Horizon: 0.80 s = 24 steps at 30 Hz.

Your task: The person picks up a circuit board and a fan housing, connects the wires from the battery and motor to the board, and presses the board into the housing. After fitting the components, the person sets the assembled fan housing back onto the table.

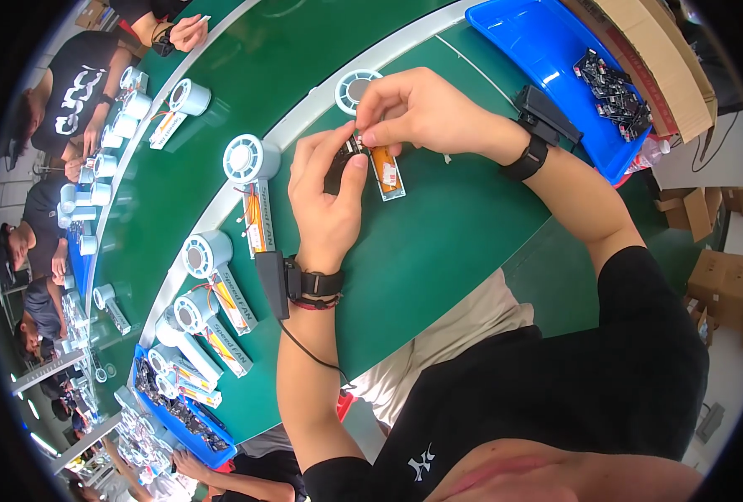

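Observation:
My left hand is closed round a small black circuit board, held between thumb and fingers. My right hand pinches at the board's edge; what its fingertips hold is too small to make out. Under both hands lies a white handheld fan, its round head beyond my fingers. The fan's open handle, with an orange part inside, points toward me. Left of my left hand lies another fan with an open handle and loose orange wires.
Several more fans lie along the green table at left. A blue tray of circuit boards is at the lower left, another blue tray at the upper right beside a cardboard box. Co-workers sit across the conveyor.

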Available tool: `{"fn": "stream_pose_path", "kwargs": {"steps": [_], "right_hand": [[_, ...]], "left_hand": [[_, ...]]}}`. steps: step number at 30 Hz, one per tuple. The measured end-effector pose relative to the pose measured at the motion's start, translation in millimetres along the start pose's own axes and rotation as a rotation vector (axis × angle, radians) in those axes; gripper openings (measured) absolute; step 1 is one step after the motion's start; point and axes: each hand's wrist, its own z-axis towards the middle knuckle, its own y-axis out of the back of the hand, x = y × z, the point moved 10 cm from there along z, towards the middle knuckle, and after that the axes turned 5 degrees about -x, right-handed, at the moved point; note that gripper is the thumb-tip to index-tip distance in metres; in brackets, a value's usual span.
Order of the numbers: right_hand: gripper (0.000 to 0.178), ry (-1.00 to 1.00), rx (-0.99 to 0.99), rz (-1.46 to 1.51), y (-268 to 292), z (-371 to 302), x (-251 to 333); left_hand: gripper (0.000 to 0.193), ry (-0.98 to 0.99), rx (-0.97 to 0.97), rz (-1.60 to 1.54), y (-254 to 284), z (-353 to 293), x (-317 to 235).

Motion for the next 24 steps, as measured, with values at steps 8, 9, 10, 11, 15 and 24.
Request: {"fn": "stream_pose_path", "kwargs": {"steps": [8,9,10,11,15,24], "right_hand": [[0.009,-0.016,0.035,0.002,3,1,3],[0.009,-0.034,0.044,-0.008,3,1,3],[0.009,-0.037,0.043,-0.006,4,0,5],[0.010,-0.061,0.040,-0.028,5,-1,5],[0.010,-0.112,0.031,-0.085,4,-2,6],[0.011,-0.089,0.007,0.009,4,-2,4]], "left_hand": [[0.033,0.000,0.065,-0.005,-4,0,5],[0.033,-0.006,0.064,-0.008,-5,0,4],[0.033,-0.012,0.063,-0.012,-6,-1,3],[0.032,-0.020,0.061,-0.015,-5,0,1],[0.033,-0.018,0.051,0.019,-4,-1,2],[0.036,-0.230,0.002,0.354,-4,-6,-21]]}}
